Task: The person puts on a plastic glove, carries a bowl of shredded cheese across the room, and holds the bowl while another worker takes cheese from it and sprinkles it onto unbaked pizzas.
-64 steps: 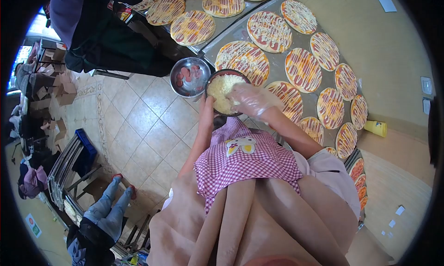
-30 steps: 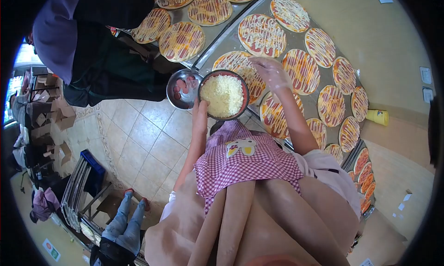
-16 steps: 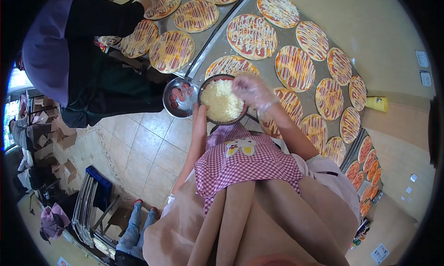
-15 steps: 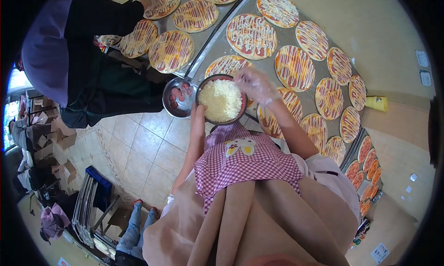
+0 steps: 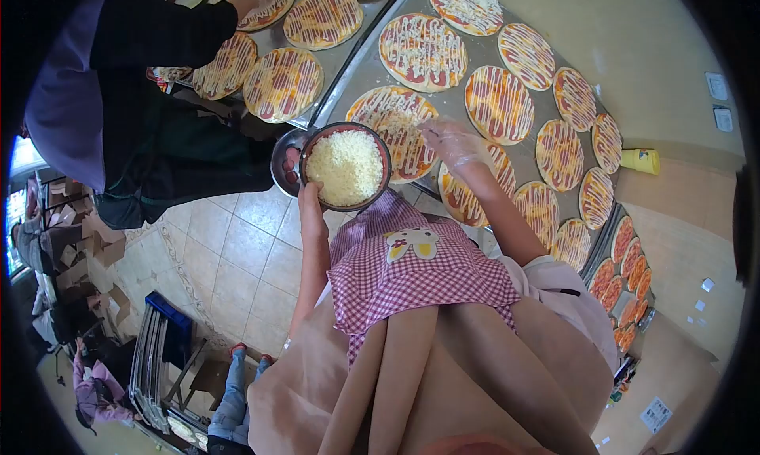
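Observation:
My left hand (image 5: 313,205) holds the near-left rim of a dark round bowl (image 5: 385,150) with white shredded cheese (image 5: 346,167) inside. Partly behind this bowl is a metal bowl (image 5: 279,163) with reddish slices. In a clear plastic glove, my right hand (image 5: 455,142) is over the right edge of a round pizza (image 5: 393,122), its fingers bent together and pointing left. Whatever lies between those fingers is too small to make out. Shredded bits lie on that pizza over the sauce stripes.
Several striped pizzas (image 5: 499,105) cover the metal table. A co-worker in dark clothes (image 5: 158,138) stands at the left, a gloved hand over another tray's pizzas (image 5: 283,84). A yellow cup (image 5: 641,161) is at the right; folded chairs (image 5: 154,360) and a person's legs (image 5: 232,392) are lower left.
The cheese bowl has moved left, covering more of the metal bowl. My right hand has gone from the bowl's right edge out over the pizza, and more of that pizza shows.

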### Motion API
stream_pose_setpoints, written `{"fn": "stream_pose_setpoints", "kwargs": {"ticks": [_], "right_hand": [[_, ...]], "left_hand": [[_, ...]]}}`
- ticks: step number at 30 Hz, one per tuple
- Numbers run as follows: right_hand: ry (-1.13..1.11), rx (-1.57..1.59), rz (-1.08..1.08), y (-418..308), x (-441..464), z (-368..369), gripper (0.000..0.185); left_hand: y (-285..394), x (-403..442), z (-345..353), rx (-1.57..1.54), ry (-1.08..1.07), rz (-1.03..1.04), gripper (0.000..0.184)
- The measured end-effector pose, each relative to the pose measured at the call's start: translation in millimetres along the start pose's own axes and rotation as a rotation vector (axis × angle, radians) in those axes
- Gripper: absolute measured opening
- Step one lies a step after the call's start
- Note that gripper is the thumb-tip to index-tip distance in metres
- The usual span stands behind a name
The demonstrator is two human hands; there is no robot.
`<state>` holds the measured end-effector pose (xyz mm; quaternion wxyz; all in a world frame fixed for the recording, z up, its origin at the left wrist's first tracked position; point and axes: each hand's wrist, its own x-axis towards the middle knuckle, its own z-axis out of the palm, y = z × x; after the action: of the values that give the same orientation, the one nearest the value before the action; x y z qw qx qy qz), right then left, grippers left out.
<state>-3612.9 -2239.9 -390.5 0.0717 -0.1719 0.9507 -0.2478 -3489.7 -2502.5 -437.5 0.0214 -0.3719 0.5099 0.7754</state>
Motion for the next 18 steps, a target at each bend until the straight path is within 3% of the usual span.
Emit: {"fn": "stream_pose_setpoints", "kwargs": {"ticks": [5,8,11,14,17,18], "right_hand": [[0.071,0.028,-0.004,-18,-9,-9,0.022],[-0.035,0.385,-0.011,-72,-19,-50,0.026],[-0.175,0.100,-0.309,-93,-29,-30,0.032],[-0.013,-0.024,-0.319,-70,-43,33,0.029],[-0.480,0.134,-0.096,-91,-24,-13,0.022],[-0.401,0.206,-0.102,-86,-19,-15,0.020]], "left_hand": [[3,2,11,0.052,-0.106,0.143,0.043],[10,-5,28,0.118,-0.159,0.197,0.042],[14,-10,38,0.192,-0.254,0.077,0.059],[14,-19,48,0.248,-0.201,-0.035,0.058],[25,-30,54,0.136,-0.229,-0.113,0.051],[23,-28,53,0.126,-0.218,-0.112,0.050]]}}
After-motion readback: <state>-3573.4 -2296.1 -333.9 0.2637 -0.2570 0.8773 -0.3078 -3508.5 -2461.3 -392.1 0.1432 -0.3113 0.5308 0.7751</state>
